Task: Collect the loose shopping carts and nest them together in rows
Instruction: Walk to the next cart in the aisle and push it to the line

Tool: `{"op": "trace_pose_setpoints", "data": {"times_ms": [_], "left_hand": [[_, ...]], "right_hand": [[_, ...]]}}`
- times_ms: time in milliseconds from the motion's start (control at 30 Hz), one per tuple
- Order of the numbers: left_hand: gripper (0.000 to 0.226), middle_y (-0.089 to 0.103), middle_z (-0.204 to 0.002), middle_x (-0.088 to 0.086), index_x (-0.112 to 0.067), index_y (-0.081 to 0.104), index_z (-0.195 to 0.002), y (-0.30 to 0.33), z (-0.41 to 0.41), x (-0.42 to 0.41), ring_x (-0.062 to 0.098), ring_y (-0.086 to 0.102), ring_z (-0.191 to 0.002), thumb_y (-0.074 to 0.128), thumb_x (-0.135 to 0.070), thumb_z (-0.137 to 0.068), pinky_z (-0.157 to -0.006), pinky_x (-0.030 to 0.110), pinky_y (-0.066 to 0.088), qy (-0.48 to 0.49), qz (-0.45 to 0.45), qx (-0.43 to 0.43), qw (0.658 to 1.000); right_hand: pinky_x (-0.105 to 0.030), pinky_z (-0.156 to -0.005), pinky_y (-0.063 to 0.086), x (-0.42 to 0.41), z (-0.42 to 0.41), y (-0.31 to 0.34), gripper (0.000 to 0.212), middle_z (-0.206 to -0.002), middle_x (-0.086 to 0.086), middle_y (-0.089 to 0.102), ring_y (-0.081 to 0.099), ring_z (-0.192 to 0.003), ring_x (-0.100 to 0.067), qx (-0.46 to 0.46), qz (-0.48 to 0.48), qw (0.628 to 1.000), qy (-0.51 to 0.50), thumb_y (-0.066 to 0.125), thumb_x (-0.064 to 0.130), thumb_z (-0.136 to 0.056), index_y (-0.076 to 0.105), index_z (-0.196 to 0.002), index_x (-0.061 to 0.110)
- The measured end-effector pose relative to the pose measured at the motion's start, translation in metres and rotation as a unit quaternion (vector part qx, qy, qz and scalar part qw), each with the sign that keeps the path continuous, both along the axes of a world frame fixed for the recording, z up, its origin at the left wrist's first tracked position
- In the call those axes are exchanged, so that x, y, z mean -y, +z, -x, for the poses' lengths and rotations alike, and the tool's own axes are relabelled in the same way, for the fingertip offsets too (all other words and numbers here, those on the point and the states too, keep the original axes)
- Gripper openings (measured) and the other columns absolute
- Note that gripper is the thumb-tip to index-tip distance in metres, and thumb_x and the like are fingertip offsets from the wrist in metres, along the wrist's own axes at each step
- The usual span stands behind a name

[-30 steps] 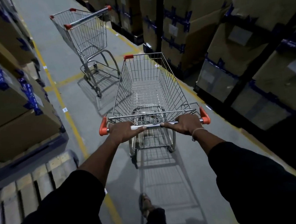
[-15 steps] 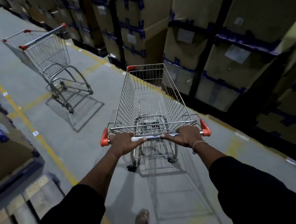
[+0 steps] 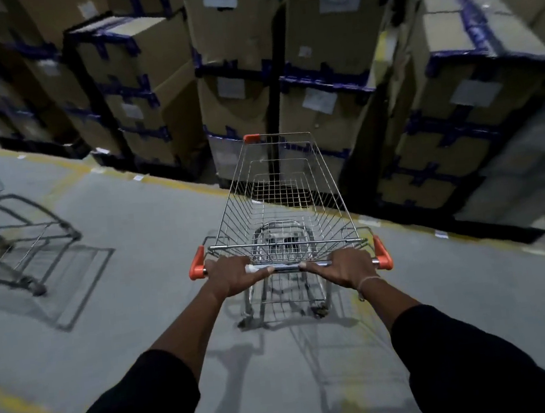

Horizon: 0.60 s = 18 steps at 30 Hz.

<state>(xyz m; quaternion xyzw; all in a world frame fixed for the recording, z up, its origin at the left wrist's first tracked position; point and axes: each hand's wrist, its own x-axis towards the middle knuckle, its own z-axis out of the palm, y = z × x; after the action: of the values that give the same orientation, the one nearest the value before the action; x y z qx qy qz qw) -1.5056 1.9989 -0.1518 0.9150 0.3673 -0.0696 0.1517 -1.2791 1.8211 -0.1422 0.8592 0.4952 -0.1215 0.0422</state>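
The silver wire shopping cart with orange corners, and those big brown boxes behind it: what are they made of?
The silver wire shopping cart looks like shiny plated metal: thin bright rods crossing in a grid. Its orange handle ends look like smooth plastic. The big brown boxes look like dull cardboard, strapped with dark blue tape.

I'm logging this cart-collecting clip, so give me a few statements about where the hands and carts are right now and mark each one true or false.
1. Both hands grip the handle of the held cart: the left hand and right hand. True.
2. The held cart's basket holds boxes. False: it is empty wire.
3. A second cart stands apart at the left edge. True.
4. The two carts are nested together. False: bare floor lies between them.
5. The held cart's nose points toward stacked cardboard boxes. True.
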Motion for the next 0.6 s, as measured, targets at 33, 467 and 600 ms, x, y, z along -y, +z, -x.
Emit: {"op": "trace_pose_setpoints", "data": {"times_ms": [33, 467, 600], "left_hand": [[0.104, 0.067, -0.075, -0.002, -0.023, 0.058, -0.069, 0.000, -0.007, 0.000, 0.021, 0.065, -0.077, 0.005, -0.111, -0.053, -0.090, 0.043, 0.050, -0.016, -0.001, 0.000, 1.000], [0.103, 0.067, -0.075, -0.002, -0.024, 0.064, -0.074, -0.006, -0.101, 0.024, 0.020, 0.063, -0.076, 0.010, -0.110, -0.059, -0.091, 0.044, 0.049, -0.201, -0.012, -0.022, 0.979], [0.098, 0.067, -0.075, -0.002, -0.023, 0.063, -0.073, -0.005, -0.132, 0.039, 0.018, 0.064, -0.076, 0.015, -0.108, -0.064, -0.089, 0.042, 0.050, -0.259, -0.010, -0.034, 0.965]], "right_hand": [[-0.031, -0.062, 0.044, 0.007, -0.002, 0.000, 0.093, -0.063, -0.001, 0.061, 0.062, -0.063, -0.020, -0.002, 0.002, 1.000, -0.016, 0.019, 0.107, -0.070, 0.051, -0.061, 0.020], [-0.037, -0.074, 0.058, 0.102, -0.008, 0.008, 0.090, -0.062, -0.003, 0.058, 0.068, -0.067, -0.026, -0.050, 0.014, 0.975, -0.217, 0.025, 0.104, -0.073, 0.049, -0.058, 0.018], [-0.034, -0.073, 0.056, 0.134, -0.007, 0.003, 0.088, -0.058, 0.002, 0.051, 0.055, -0.056, -0.020, -0.045, -0.005, 0.964, -0.262, 0.021, 0.105, -0.070, 0.044, -0.057, 0.021]]}}
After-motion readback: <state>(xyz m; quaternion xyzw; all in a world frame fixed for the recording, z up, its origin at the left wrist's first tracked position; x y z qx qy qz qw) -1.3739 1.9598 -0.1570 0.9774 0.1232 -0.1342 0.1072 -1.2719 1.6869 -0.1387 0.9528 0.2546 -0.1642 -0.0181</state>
